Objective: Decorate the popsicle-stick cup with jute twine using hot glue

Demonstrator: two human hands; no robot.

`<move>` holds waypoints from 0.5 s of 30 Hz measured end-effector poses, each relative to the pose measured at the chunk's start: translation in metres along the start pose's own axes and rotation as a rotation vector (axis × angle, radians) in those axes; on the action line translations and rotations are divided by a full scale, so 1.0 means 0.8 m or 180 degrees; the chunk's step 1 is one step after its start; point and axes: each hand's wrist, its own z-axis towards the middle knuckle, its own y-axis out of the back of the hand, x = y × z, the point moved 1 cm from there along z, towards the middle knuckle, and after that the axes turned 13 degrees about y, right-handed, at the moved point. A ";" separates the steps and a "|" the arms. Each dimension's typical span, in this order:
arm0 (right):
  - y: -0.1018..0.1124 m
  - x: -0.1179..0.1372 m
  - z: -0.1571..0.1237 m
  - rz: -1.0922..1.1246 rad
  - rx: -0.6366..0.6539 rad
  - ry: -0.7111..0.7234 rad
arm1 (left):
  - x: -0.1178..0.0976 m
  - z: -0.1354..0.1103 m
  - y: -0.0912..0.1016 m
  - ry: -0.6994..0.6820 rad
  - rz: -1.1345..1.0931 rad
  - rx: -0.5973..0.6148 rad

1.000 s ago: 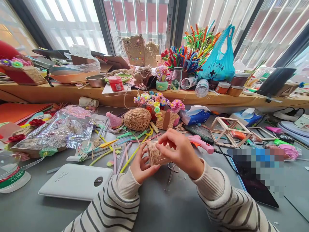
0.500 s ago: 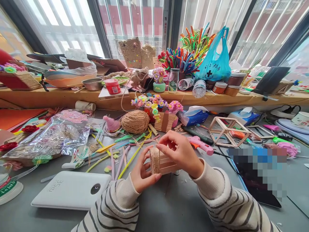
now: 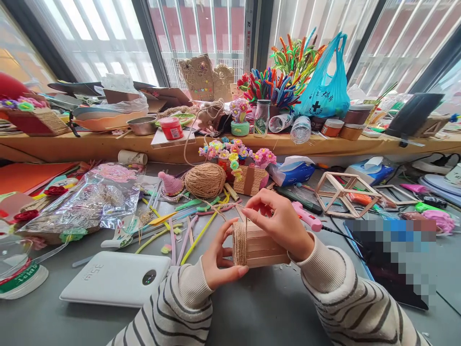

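Note:
A holder made of wooden craft sticks [image 3: 268, 250] lies on its side just above the table, several rows of jute twine [image 3: 239, 244] wound about its left end. My left hand [image 3: 220, 254] is closed on that wrapped end, thumb below and fingers behind. Over the top, my right hand [image 3: 276, 223] pinches the loose twine between thumb and fingertips, its heel close to the sticks. From there a strand runs back toward the ball of jute twine [image 3: 205, 180]. The inside of the holder is hidden.
A white power bank [image 3: 115, 278] lies left of my forearm. Pipe cleaners [image 3: 198, 238] are scattered beyond it. To the right are a pink glue gun [image 3: 306, 217] with its cord, a stick frame [image 3: 345, 194] and a dark tablet [image 3: 389, 269]. A crowded shelf [image 3: 173, 150] runs behind.
The holder has shifted slightly right and turned, so more of its bare sticks show. My right hand has moved right and still pinches the twine. The whole view has shifted a little.

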 end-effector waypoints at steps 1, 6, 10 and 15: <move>0.001 0.000 0.000 -0.0009 0.0004 0.0031 | -0.001 -0.001 -0.001 0.0011 0.0015 -0.0003; 0.005 -0.002 0.000 -0.0118 0.0109 0.0141 | -0.001 -0.003 -0.001 -0.0061 0.0025 0.0047; 0.012 -0.003 0.002 0.0020 0.0604 0.0274 | 0.008 -0.003 0.001 -0.0158 0.0059 0.0215; 0.022 -0.009 0.004 0.0292 0.0925 0.0272 | 0.012 -0.004 0.001 -0.0319 0.0054 0.0443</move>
